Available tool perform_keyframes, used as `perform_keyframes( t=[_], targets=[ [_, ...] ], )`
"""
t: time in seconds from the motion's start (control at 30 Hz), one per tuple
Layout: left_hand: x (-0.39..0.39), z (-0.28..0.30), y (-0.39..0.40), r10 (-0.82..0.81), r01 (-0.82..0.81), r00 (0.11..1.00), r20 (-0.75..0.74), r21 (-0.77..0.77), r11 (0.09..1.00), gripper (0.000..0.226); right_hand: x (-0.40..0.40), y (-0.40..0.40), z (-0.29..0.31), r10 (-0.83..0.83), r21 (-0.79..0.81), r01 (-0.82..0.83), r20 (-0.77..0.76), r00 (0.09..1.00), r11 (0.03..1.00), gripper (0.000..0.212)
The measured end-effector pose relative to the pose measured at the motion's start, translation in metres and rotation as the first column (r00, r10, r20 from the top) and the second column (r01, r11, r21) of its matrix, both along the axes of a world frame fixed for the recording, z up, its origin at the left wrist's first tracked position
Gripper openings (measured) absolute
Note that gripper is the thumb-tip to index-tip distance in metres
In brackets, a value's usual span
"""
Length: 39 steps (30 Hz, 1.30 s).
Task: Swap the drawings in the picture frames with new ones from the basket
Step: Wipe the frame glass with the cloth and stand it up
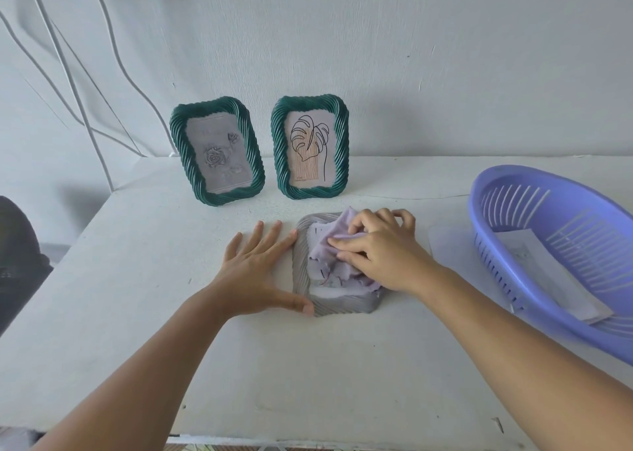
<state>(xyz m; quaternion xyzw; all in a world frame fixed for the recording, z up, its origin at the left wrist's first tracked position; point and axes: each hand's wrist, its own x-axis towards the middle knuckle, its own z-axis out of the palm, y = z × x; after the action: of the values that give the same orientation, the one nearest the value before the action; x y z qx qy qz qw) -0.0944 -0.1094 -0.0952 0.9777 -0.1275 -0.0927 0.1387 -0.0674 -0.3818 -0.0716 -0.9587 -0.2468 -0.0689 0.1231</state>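
The fingers [356, 245] of the right hand [376, 248] are curled and bunch a pale lilac cloth [329, 245], pressing it down on the glass of a grey picture frame [305, 279] that lies flat on the white tabletop [308, 365]. The fingers of the left hand [253, 265] are straight and spread, palm down on the tabletop, with the fingertips and the thumb touching the left edge of that grey frame; they grip nothing. A strip of a drawing with thin dark lines shows under the cloth, just below the right fingers.

Beyond both sets of fingers, near the wall [411, 57], two dark green frames with twisted rims stand upright side by side. The left green frame [217, 152], beyond the left fingers, holds a grey drawing of roses. The right green frame [310, 147], beyond the gap between the two hands, holds a line drawing of a large split leaf over an orange striped patch.

To the right of the right fingers a purple slotted plastic basket [555, 255] rests on the tabletop, tilted toward the viewer, with white paper sheets [561, 286] lying inside it. Between the basket and the right hand another pale sheet [448, 248] lies flat on the tabletop. White cables [68, 74] hang down the wall far to the left of the left fingers.
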Motion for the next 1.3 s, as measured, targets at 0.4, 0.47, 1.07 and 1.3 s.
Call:
perform_keyframes(
  t=[0.4,0.47,1.07,1.3],
  targets=[
    [-0.001,0.004,-0.001,0.005,-0.005,1.000,-0.019,0.003,1.000,0.135,0.000,0.005,-0.001,0.010,0.009,-0.010,-0.028,1.000,1.000,0.027],
    [-0.001,0.005,-0.001,0.004,-0.004,1.000,-0.021,0.011,1.000,0.138,0.005,0.002,0.001,-0.048,-0.020,0.049,0.011,0.999,0.999,0.027],
    [-0.001,0.005,-0.002,0.002,-0.001,1.000,-0.016,0.024,1.000,0.128,0.012,0.041,-0.001,-0.133,0.020,0.132,0.019,0.991,0.991,0.026],
    [-0.001,0.004,-0.002,0.011,-0.011,1.000,-0.007,0.013,1.000,0.140,-0.004,-0.001,-0.008,-0.060,0.037,0.058,0.050,0.997,0.998,0.027]
  ],
)
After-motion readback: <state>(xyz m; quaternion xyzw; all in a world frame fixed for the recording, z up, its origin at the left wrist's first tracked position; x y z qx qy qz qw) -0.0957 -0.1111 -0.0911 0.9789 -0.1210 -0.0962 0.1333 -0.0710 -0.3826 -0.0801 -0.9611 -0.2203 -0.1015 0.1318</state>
